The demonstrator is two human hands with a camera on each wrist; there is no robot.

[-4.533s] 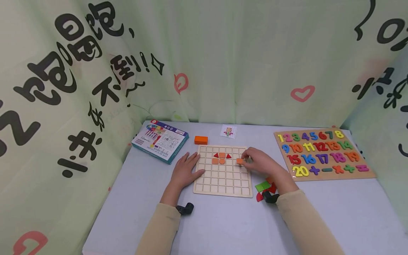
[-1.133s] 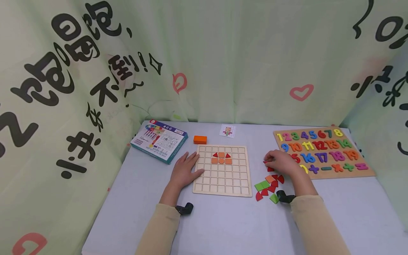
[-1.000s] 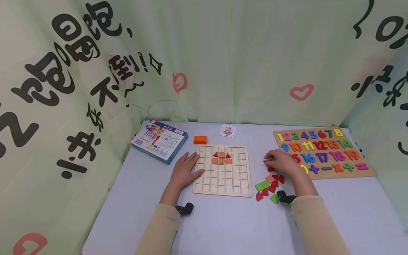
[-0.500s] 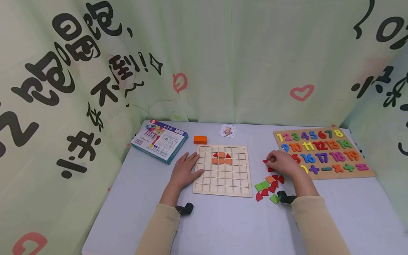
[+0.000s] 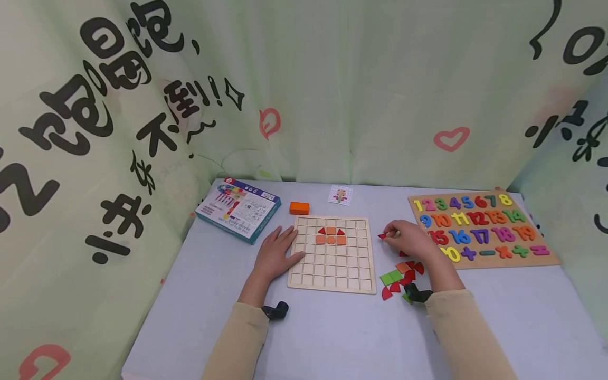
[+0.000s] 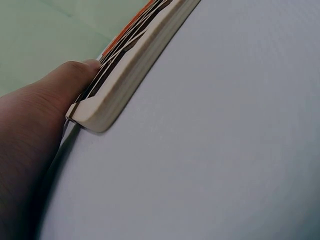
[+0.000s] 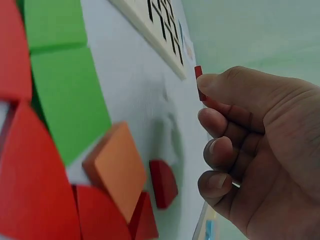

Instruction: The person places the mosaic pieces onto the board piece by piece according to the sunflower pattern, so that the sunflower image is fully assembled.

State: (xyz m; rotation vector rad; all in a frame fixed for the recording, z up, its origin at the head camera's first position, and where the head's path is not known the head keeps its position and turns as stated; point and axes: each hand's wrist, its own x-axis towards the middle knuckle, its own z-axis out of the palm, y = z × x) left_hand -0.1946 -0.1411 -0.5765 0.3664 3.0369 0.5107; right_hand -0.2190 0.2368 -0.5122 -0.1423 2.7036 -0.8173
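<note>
My right hand [image 5: 409,240] pinches a small red wooden piece [image 7: 200,83] between thumb and forefinger, off the right side of the grid board [image 5: 332,266]. In the right wrist view its other fingers are curled and touch nothing. My left hand [image 5: 276,256] lies with straight fingers along the board's left edge, the thumb [image 6: 80,75] over the rim. Near the top of the board sit orange squares, an orange round piece [image 5: 330,240] and two red triangles [image 5: 340,232]. Loose red pieces, green squares [image 5: 391,277] and an orange square [image 7: 122,172] lie under the right forearm.
A number puzzle board [image 5: 489,227] lies at the right, partly behind my right hand. A boxed set [image 5: 237,208] lies at the back left. An orange block [image 5: 299,208] and a small picture card [image 5: 340,195] are beyond the grid board.
An orange square now sits right of the round piece. My right hand went to the loose pieces, took a red piece and has moved left with it toward the board. The left hand stays.
</note>
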